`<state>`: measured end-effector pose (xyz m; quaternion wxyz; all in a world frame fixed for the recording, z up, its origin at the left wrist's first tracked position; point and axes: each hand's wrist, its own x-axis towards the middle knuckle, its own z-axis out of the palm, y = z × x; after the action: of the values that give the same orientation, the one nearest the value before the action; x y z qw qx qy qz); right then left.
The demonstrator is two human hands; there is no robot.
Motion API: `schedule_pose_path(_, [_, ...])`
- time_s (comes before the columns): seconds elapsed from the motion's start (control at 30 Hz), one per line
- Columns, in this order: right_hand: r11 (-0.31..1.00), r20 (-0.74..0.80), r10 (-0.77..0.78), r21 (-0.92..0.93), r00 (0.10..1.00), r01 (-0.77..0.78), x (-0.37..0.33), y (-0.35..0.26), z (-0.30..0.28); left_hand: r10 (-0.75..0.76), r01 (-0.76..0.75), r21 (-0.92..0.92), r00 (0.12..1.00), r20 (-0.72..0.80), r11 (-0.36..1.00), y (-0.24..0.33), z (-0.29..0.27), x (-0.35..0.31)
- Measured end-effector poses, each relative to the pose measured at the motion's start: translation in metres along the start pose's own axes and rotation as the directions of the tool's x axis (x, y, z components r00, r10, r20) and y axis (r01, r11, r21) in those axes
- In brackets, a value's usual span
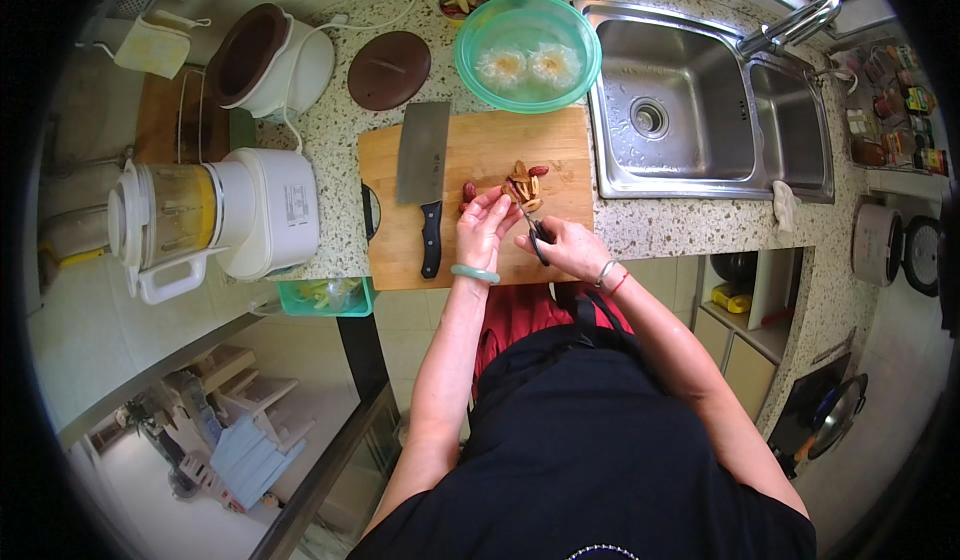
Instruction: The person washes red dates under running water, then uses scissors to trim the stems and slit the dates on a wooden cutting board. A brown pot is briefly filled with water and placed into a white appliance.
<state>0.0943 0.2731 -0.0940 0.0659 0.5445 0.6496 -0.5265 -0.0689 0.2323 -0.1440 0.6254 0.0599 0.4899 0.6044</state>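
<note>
Over the wooden cutting board (540, 135), my left hand (483, 232) pinches a small red date (508, 191) at its fingertips. My right hand (572, 252) is closed around black-handled scissors (539, 243), whose blades point up toward that date. Just beyond the fingers lies a small heap of cut date pieces (533, 188), pale inside and reddish outside. One whole red date (469, 191) rests left of the heap, close to my left hand. A cleaver (425, 155) with a black handle lies on the board farther left. My fingers partly hide the held date.
A green basin (464, 65) with two pale, frilly pieces in it stands behind the board. The double steel sink (613, 140) is at the right. A blender (250, 210), a white pot (305, 65) and a brown lid (390, 70) stand left. A green bin (300, 302) hangs below the counter edge.
</note>
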Motion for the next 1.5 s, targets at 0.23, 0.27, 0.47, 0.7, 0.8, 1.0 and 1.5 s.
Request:
schedule_pose_path(0.23, [0.999, 0.019, 0.009, 0.035, 1.000, -0.010, 0.000, -0.001, 0.000, 0.020, -0.020, 0.057, 1.000, 0.010, 0.998, 0.001, 0.002, -0.001])
schedule_pose_path(0.27, [0.999, 0.009, 0.011, 0.045, 1.000, -0.011, 0.000, -0.002, 0.000, 0.022, -0.023, 0.061, 1.000, 0.007, 0.998, 0.001, 0.003, -0.001])
schedule_pose_path(0.47, [0.993, -0.075, -0.040, 0.110, 0.996, 0.048, 0.000, 0.002, 0.008, 0.037, -0.037, 0.111, 0.999, 0.003, 0.993, 0.003, 0.006, -0.002])
schedule_pose_path(0.7, [0.997, -0.062, -0.048, 0.062, 0.997, 0.052, 0.000, 0.002, 0.007, 0.051, -0.047, 0.157, 0.998, -0.021, 0.986, 0.003, 0.004, 0.000])
schedule_pose_path(0.8, [1.000, -0.076, -0.009, -0.012, 0.997, 0.008, -0.002, -0.002, 0.005, 0.052, -0.043, 0.222, 0.998, -0.032, 0.974, 0.001, 0.004, 0.000])
schedule_pose_path(1.0, [0.997, -0.064, 0.074, -0.025, 0.995, -0.076, 0.004, -0.002, 0.006, 0.106, -0.095, 0.298, 0.994, -0.023, 0.950, -0.007, 0.006, 0.001])
schedule_pose_path(1.5, [1.000, -0.100, 0.010, -0.019, 0.995, -0.012, 0.006, -0.003, 0.007, 0.125, -0.104, 0.309, 0.991, -0.048, 0.945, -0.007, -0.002, 0.006])
